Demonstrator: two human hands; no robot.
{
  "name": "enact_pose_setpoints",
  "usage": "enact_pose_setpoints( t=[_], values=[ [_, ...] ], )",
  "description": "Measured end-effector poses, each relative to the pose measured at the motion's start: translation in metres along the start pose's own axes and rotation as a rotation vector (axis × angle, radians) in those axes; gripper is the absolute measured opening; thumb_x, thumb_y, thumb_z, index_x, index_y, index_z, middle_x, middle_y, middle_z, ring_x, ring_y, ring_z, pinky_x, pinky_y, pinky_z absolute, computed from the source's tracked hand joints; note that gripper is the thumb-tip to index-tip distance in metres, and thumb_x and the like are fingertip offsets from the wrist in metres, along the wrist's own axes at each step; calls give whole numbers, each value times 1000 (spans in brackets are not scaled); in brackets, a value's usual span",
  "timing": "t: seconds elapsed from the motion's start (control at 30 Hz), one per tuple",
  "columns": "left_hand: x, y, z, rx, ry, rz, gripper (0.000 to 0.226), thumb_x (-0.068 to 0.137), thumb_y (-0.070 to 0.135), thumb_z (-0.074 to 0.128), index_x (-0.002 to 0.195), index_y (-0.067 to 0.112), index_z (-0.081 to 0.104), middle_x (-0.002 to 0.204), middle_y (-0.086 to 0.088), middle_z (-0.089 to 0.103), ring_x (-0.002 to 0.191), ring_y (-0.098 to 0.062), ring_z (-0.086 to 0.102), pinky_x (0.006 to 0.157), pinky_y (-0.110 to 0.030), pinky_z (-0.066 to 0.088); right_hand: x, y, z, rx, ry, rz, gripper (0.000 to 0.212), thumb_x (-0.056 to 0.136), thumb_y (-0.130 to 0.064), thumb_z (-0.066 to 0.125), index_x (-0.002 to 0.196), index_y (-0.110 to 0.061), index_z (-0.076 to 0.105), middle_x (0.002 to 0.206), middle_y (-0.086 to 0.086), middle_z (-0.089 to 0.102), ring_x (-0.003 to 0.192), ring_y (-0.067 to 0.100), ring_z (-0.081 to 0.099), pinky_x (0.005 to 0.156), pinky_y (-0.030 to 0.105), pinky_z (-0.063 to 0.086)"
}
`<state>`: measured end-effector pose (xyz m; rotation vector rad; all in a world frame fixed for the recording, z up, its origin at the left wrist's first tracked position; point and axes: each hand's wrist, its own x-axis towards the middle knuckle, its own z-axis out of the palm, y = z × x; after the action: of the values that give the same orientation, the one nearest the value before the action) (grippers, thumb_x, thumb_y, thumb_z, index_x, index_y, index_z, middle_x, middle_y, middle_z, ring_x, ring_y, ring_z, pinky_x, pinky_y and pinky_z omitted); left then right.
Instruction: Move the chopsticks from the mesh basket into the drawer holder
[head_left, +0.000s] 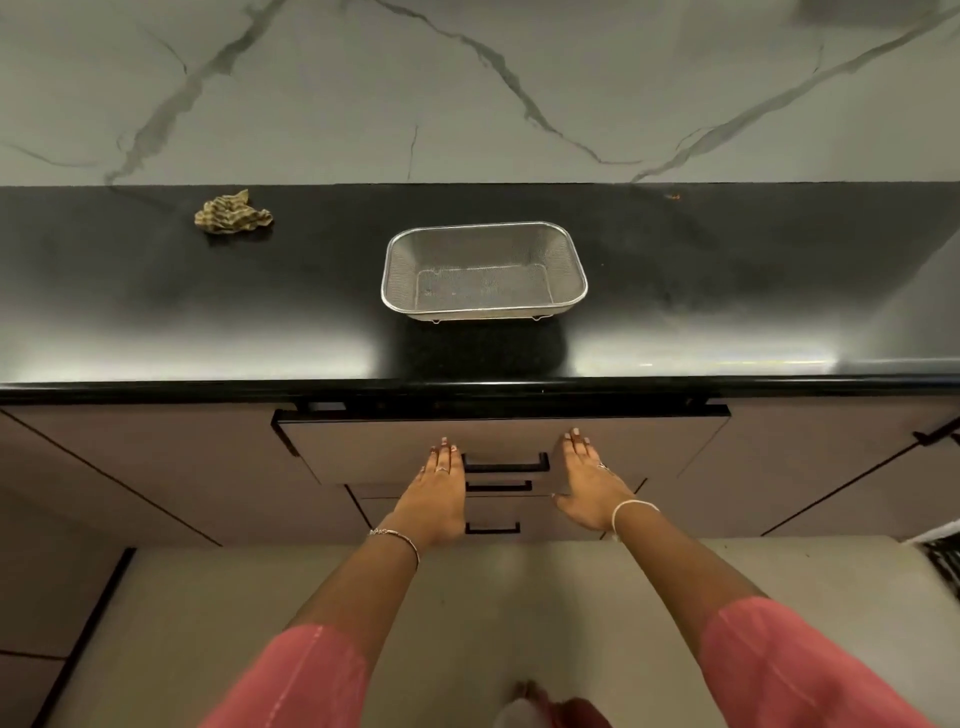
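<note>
Head view: left hand (439, 486) and right hand (584, 480), fingers straight, press drawer front (363, 447); mesh basket (484, 270) sits on tabletop (208, 312).

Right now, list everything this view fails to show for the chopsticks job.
- The holder and chopsticks: head view, hidden behind the nearly shut drawer front; the basket shows none.
- Dark gridded thing: head view, cut off by the right edge.
- Shape at the bottom edge: head view, blurred and cut off.

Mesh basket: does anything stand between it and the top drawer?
Nothing lies on the countertop between the mesh basket and the top drawer. But the drawer is all but shut, left hand and right hand flat on its front, hiding its inside.
</note>
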<state>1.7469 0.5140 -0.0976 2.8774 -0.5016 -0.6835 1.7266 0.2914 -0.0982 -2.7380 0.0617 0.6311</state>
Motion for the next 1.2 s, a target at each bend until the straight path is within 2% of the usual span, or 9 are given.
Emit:
enact_pose_setpoints(
  t=[0.33, 0.53, 0.73, 0.8, 0.93, 0.97, 1.07, 1.13, 1.2],
  values=[
    [47, 2, -11, 68, -69, -59, 88, 91, 10, 51, 149, -1, -14, 157, -22, -20, 148, -33, -9, 121, -41, 9, 41, 20, -5, -173, -87, -78, 96, 95, -36, 49, 145, -8, -29, 156, 11, -31, 147, 26, -19, 121, 43, 2],
    [60, 3, -17, 104, -76, -84, 82, 90, 4, 43, 150, 1, -13, 158, -20, -17, 148, -30, -9, 121, -43, 11, 54, 24, -13, -203, -95, -107, 95, 95, -35, 47, 145, -8, -29, 156, 11, -30, 147, 26, -19, 121, 43, -3],
    [63, 1, -29, 127, -87, -104, 75, 91, 7, 47, 153, 3, 3, 160, -19, 14, 145, -32, 25, 118, -43, 24, 61, 23, -26, -237, -89, -107, 91, 94, -35, 49, 150, -6, -17, 160, 14, -17, 149, 27, -11, 122, 46, 2],
    [65, 1, -32, 142, -107, -98, 69, 91, 9, 49, 151, 4, 17, 154, -19, 31, 139, -32, 36, 115, -44, 30, 61, 21, -27, -235, -89, -87, 91, 93, -36, 50, 150, -5, -14, 161, 15, -14, 150, 28, -9, 122, 46, 3],
    [66, 0, -31, 187, -99, -84, 63, 88, 9, 51, 147, 2, 29, 147, -20, 41, 134, -33, 42, 112, -44, 35, 62, 16, -27, -194, -125, -23, 69, 91, -37, 52, 146, -2, 27, 155, 23, 26, 143, 36, 26, 119, 48, 18],
    [65, 1, -32, 192, -96, -84, 60, 88, 9, 51, 144, 2, 33, 143, -20, 45, 131, -33, 45, 110, -43, 36, 60, 14, -27, -193, -109, -26, 73, 91, -36, 53, 148, -1, 22, 157, 23, 20, 145, 36, 23, 119, 48, 19],
    [58, 3, -34, 195, -77, -79, 45, 88, 13, 53, 131, 4, 46, 132, -18, 53, 123, -33, 50, 106, -42, 39, 54, 11, -23, -171, -18, -63, 92, 92, -34, 54, 151, -5, -10, 161, 14, -13, 150, 28, -5, 122, 45, 12],
    [54, 4, -34, 187, -58, -74, 44, 88, 17, 55, 129, 4, 45, 132, -18, 52, 124, -33, 48, 106, -41, 37, 50, 13, -21, -164, 15, -60, 92, 92, -32, 55, 152, -6, -9, 162, 12, -12, 150, 26, -8, 122, 44, 12],
    [48, 3, -28, 187, -45, -72, 54, 88, 18, 55, 137, 2, 38, 142, -19, 44, 133, -34, 39, 113, -42, 31, 41, 14, -15, -144, 24, -45, 89, 92, -29, 55, 152, -7, -7, 162, 10, -10, 150, 25, -8, 122, 43, 11]
  ],
)
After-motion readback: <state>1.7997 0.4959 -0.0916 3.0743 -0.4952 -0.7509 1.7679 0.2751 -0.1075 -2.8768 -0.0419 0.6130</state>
